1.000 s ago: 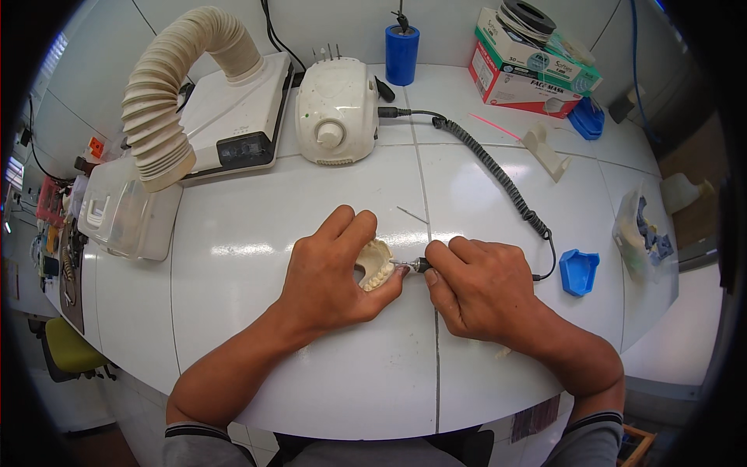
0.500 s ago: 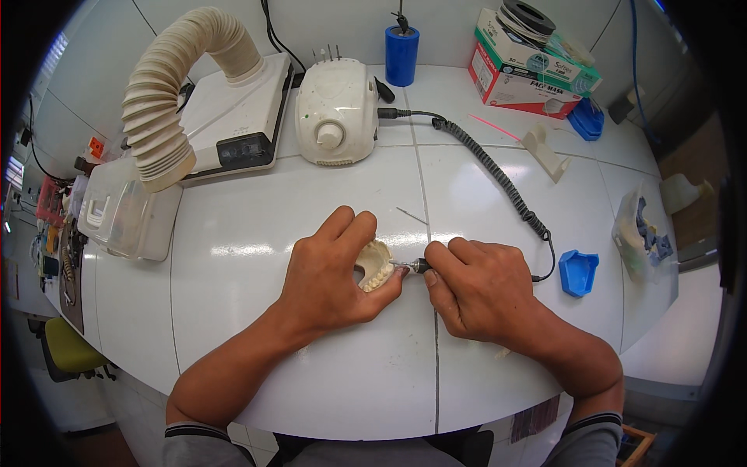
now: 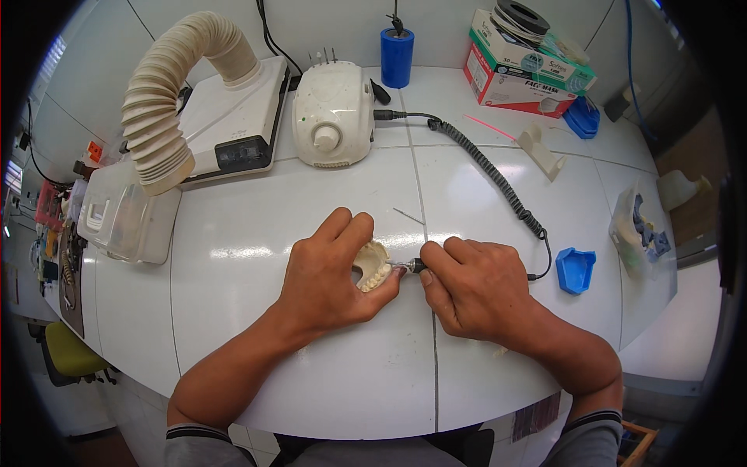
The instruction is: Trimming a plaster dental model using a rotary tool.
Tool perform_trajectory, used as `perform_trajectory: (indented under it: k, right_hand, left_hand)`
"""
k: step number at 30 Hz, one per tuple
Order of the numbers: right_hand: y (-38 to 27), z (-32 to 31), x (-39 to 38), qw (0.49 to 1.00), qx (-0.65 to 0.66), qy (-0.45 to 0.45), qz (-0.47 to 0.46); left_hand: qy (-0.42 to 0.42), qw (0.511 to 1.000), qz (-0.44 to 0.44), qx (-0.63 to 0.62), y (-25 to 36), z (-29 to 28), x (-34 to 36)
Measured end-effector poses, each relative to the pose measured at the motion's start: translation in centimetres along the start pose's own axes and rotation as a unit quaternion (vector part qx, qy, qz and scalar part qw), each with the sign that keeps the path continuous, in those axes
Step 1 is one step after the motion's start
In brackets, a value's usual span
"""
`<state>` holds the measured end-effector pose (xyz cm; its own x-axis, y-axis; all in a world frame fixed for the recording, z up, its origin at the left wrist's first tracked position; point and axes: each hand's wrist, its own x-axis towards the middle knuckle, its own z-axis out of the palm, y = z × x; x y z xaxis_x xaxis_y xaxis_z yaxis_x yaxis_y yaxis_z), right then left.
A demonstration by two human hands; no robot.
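A cream dental model (image 3: 377, 268), arch-shaped with a row of teeth, is gripped between the thumb and fingers of my left hand (image 3: 331, 268). My right hand (image 3: 478, 288) is closed around a dark rotary handpiece (image 3: 418, 265), whose metal tip points left at the model's outer edge. My left thumb lies against the handpiece's front end. Whether the tip touches the plaster is too small to tell. From the handpiece's rear a black coiled cord (image 3: 498, 180) runs back to a white control unit (image 3: 333, 117) with a round knob.
A white dust extractor (image 3: 233, 132) with a ribbed hose (image 3: 159, 101) stands at the back left, beside a clear plastic box (image 3: 128, 214). A thin metal rod (image 3: 408, 215) lies beyond my hands. To the right sit a blue mould (image 3: 576, 271), a small stand (image 3: 539, 152) and mask boxes (image 3: 517, 82).
Both hands hold nearly the same pose, with the model and handpiece shifted very slightly left. The whole view has moved a little.
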<state>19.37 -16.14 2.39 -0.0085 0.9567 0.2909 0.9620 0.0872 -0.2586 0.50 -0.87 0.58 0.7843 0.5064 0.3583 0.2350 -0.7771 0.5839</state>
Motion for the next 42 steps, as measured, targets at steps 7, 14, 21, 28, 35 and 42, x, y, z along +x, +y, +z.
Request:
perform_trajectory:
  k: [7,14,21,28,35,42]
  right_hand:
    - [0.0,-0.1,-0.2,1.0,0.02,0.012,0.011]
    - [0.4,-0.3,-0.2,0.999,0.046,0.008,0.028]
    - [0.8,-0.6,-0.4,0.998,0.053,0.029,0.029]
    - [0.7,-0.4,-0.4,0.998,0.054,0.022,0.034]
    - [1.4,-0.4,0.0,0.996,0.022,0.046,0.076]
    - [2.0,-0.6,0.3,0.994,0.027,0.026,0.105]
  left_hand:
    - [-0.007,1.0,-0.003,-0.013,-0.4,-0.2,-0.2]
    - [0.007,0.997,0.004,-0.074,-0.2,-0.2,-0.1]
    - [0.002,0.995,-0.004,-0.104,-0.2,-0.1,-0.1]
    - [0.0,0.995,0.006,-0.096,-0.4,-0.1,-0.1]
    - [0.011,0.999,0.011,-0.039,-0.3,0.0,-0.1]
    - [-0.002,0.999,-0.03,-0.027,-0.7,0.1,-0.6]
